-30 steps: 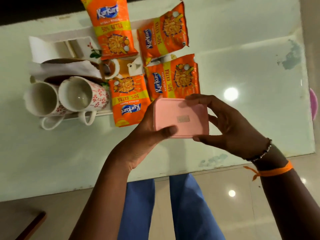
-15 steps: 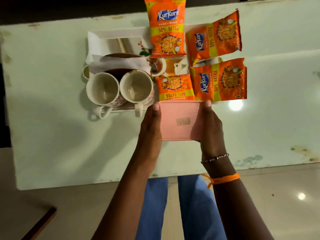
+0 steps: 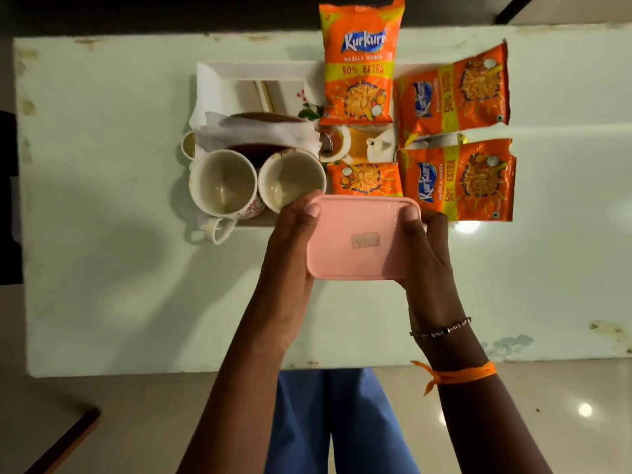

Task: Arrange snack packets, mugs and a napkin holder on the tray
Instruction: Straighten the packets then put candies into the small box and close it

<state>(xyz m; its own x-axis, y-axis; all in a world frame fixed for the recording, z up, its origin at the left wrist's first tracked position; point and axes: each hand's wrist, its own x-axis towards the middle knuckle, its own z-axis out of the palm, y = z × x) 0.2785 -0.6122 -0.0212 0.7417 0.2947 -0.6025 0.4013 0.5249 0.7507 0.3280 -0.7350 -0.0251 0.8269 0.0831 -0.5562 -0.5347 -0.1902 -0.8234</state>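
The tray (image 3: 253,68) is white and lies on the pale green table (image 3: 102,285), toward the far edge, and it is the landmark for all other places here. Compared with the picture of half a second ago, the tray and its load sit a little more to the right and lower in view, and the pink box (image 3: 362,237) is now nearer to the tray, its far edge covering the tray's near right corner; the hands grasp it as before.

On the right half of the tray lie four orange snack packets: one (image 3: 362,63) reaches over the tray's far rim, two (image 3: 455,90) (image 3: 461,179) hang past its right side, and a small part of the fourth (image 3: 364,179) shows just beyond the box. At the tray's near left stand two mugs (image 3: 222,181) (image 3: 290,177), touching each other, and behind them the napkin holder (image 3: 260,131) with white napkins.

The left hand (image 3: 290,241) grasps the left end of the pink box with curled fingers, and the right hand (image 3: 427,248) grasps the right end.

To the left of the tray the table is bare up to its edge. Near the tray's front the table is bare under the arms up to the near edge.
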